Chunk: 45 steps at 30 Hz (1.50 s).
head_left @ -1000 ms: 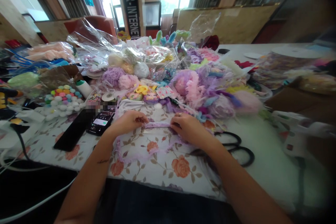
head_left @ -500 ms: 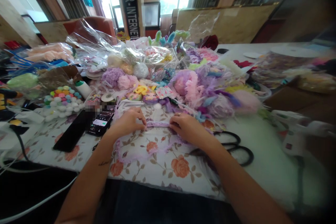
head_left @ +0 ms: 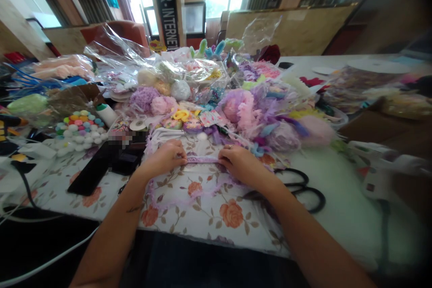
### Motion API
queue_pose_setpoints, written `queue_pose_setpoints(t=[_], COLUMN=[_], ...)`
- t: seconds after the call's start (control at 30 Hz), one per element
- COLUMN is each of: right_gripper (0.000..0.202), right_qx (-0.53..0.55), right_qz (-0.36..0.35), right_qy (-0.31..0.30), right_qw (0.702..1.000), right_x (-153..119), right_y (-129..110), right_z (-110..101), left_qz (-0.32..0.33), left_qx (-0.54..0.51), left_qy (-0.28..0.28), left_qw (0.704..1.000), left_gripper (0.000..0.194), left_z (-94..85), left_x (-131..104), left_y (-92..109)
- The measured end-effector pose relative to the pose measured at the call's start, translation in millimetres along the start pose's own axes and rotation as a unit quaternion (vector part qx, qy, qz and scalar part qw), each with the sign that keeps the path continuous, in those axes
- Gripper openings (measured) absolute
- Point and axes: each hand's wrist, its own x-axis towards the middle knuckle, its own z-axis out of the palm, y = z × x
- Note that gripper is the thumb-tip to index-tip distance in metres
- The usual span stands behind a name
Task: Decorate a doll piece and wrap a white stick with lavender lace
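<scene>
A narrow lilac ribbon (head_left: 203,160) is stretched level between my hands, above the flowered cloth (head_left: 202,216). My left hand (head_left: 170,155) pinches its left end, and my right hand (head_left: 236,159) pinches the other end. A thin fuzzy lilac trim (head_left: 192,201) lies in a loose loop on the cloth below and to the left of the ribbon. Just beyond my hands is a small white ball (head_left: 202,136). Black-handled scissors (head_left: 313,198) lie beside my right forearm, which partly hides them.
Two dark phones (head_left: 89,168) lie left of my left forearm. Behind my hands rises a heap of yarn and plastic bags (head_left: 202,72). Pompoms (head_left: 79,130) sit at the left, a white glue gun (head_left: 374,171) at the right. A white cable (head_left: 60,258) hangs at the lower left.
The lit phone screen has gone dark. My left hand has shifted very slightly; both hands still hold the ribbon.
</scene>
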Motion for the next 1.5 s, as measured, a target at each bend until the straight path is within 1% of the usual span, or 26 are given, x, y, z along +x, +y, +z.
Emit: queue_pose_setpoints(t=[0.23,0.37,0.47,0.57,0.63,0.73,0.8,0.93,1.1,1.3,1.37,1.43,1.5], right_gripper=[0.020,0.020,0.020,0.021,0.021,0.020,0.020,0.019,0.018,0.018,0.014,0.009,0.012], right_qx=[0.004,-0.001,0.000,-0.002,-0.007,-0.012,-0.013,-0.010,-0.019,-0.004,-0.004,0.000,0.009], right_qz=[0.001,-0.002,-0.005,-0.004,-0.004,-0.005,-0.005,-0.003,0.018,0.017,0.019,0.015,0.000], right_qy=[-0.002,0.000,0.002,0.004,0.002,0.004,0.005,0.004,-0.006,-0.015,0.002,0.041,0.082], right_qw=[1.000,1.000,1.000,1.000,1.000,1.000,1.000,1.000,1.000,1.000,1.000,0.999,0.997], right_x=[1,0,-1,-1,-1,0,0,0,0,-2,-3,-3,-2], right_y=[-1,-1,-1,-1,-2,-2,-2,-3,-2,3,5,4,2], right_z=[-1,-2,-1,-1,-1,-1,-1,-2,-6,-11,-11,-10,-7], left_qz=[-0.018,-0.018,-0.002,-0.024,-0.043,-0.055,-0.051,-0.025,-0.005,0.006,0.002,-0.003,-0.003], left_qx=[-0.012,-0.051,-0.092,-0.110,-0.109,-0.110,-0.100,-0.083,-0.092,-0.083,-0.084,-0.085,-0.085], left_qy=[0.010,0.034,0.064,0.093,0.084,0.051,0.034,0.006,-0.011,-0.013,-0.014,-0.013,-0.012], left_qw=[1.000,0.998,0.994,0.989,0.990,0.991,0.993,0.996,0.996,0.996,0.996,0.996,0.996], left_gripper=[0.018,0.010,0.017,0.024,0.023,0.026,0.027,0.017,0.018,0.019,0.019,0.019,0.019], left_z=[1.9,-1.4,-5.6,-6.1,-3.1,4.1,8.6,13.7,14.9,13.4,13.2,13.4,13.5], left_x=[1,-1,-2,-2,0,2,3,5,6,5,5,5,6], left_y=[-3,0,0,1,1,0,-1,-4,-4,0,0,0,0])
